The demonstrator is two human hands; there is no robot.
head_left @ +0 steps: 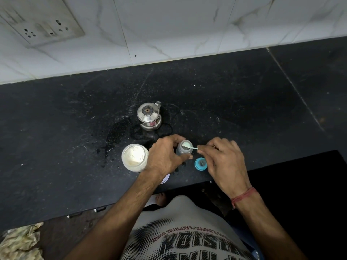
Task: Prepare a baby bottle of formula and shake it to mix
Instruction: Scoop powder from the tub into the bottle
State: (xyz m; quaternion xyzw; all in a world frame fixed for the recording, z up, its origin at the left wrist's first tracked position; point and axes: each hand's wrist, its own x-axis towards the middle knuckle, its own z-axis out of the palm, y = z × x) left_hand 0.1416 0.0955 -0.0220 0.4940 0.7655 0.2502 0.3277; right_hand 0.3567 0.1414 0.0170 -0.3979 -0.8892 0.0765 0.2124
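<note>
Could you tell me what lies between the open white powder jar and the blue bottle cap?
In the head view, the left hand gripping the small clear baby bottle.

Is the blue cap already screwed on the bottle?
No, the blue cap lies on the counter beside the open bottle.

The baby bottle [184, 150] stands uncapped near the front edge of the worktop [56, 128], with the left hand [165, 156] wrapped around it from the left and the scoop [187, 146] lying across its mouth, its handle pinched by the right hand [223, 158] on the right. The open jar of powder [134, 157] stands just left of the left hand, the nipple cap [201, 163] sits just in front and right of the bottle, and the steel pot [149, 116] stands behind them, toward the wall [169, 30]. A socket plate [37, 19] is on the wall at the far left.
</note>
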